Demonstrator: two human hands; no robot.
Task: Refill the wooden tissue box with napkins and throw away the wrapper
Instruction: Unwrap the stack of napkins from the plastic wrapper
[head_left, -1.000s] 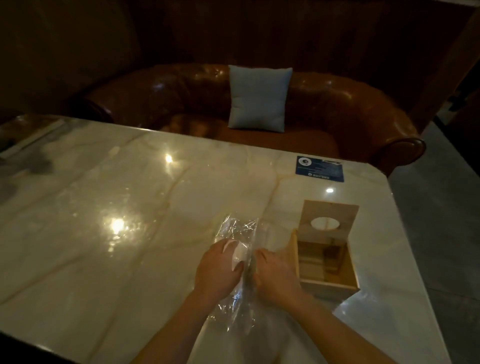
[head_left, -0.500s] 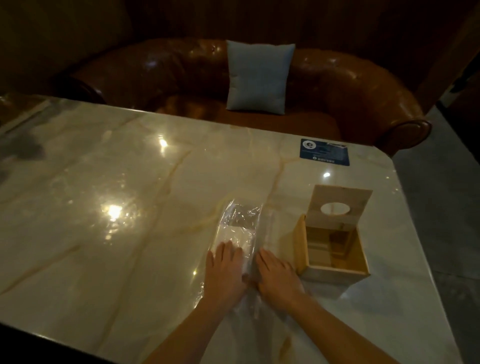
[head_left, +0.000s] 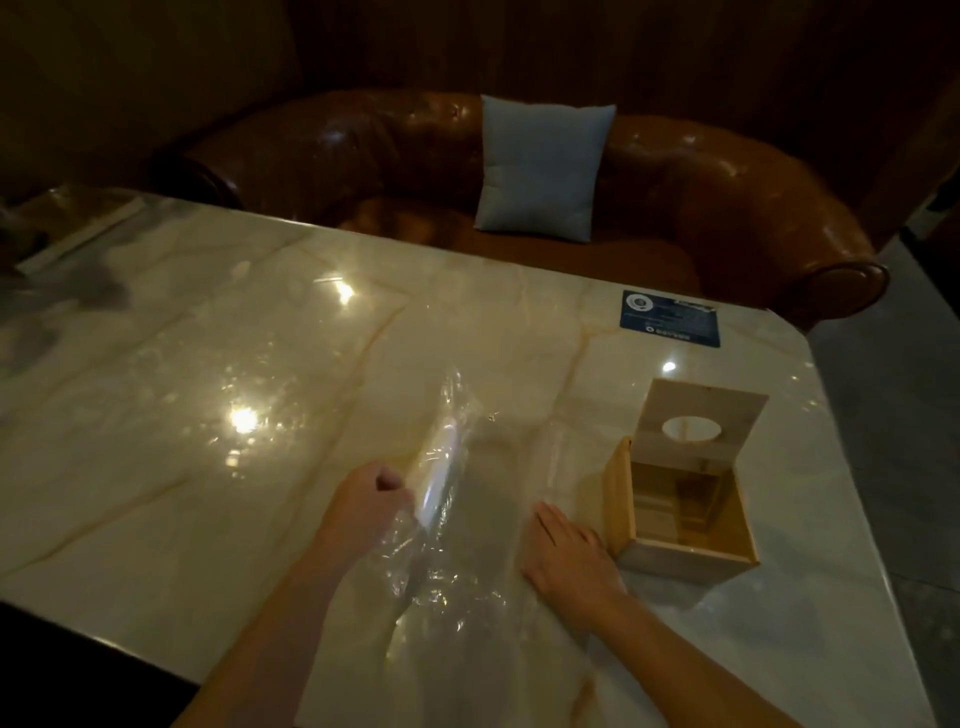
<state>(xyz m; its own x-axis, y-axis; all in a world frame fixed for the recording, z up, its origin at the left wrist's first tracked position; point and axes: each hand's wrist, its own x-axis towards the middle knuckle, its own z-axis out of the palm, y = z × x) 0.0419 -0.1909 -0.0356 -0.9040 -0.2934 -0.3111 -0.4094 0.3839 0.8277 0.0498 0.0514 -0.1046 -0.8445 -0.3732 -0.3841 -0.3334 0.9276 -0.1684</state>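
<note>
Looking down at a glossy marble tabletop (head_left: 218, 395) w/ ceiling lights reflecting off it. My left hand (head_left: 363, 501) is curled into a loose fist, grip pinched on the left edge of the clear plastic wrapper (head_left: 447, 499), lifting that edge off the surface. The rest of the wrapper lies crinkled btwn my two hands, running from mid-tabletop toward me. My right hand (head_left: 569, 558) lies flat, palm down, fingers (head_left: 550, 522) spread and extended; grip wide, holding nothing, pressing on the tabletop at the wrapper's right side.

Just beside the right hand, on its right, sits the wooden tissue box (head_left: 680, 512), upright and open on top; interior looks bare, can't see napkins in it. Its lid (head_left: 701, 426), w/ a round hole, stands tilted up at the far side of the box.

Near the far right corner of the tabletop is a dark blue sticker (head_left: 670, 318) w/ a round white logo and a few lines of white text, too small and blurred to read. Behind the tabletop is a brown leather sofa (head_left: 727, 208) w/ a pale blue cushion (head_left: 540, 166) propped against its back.
</note>
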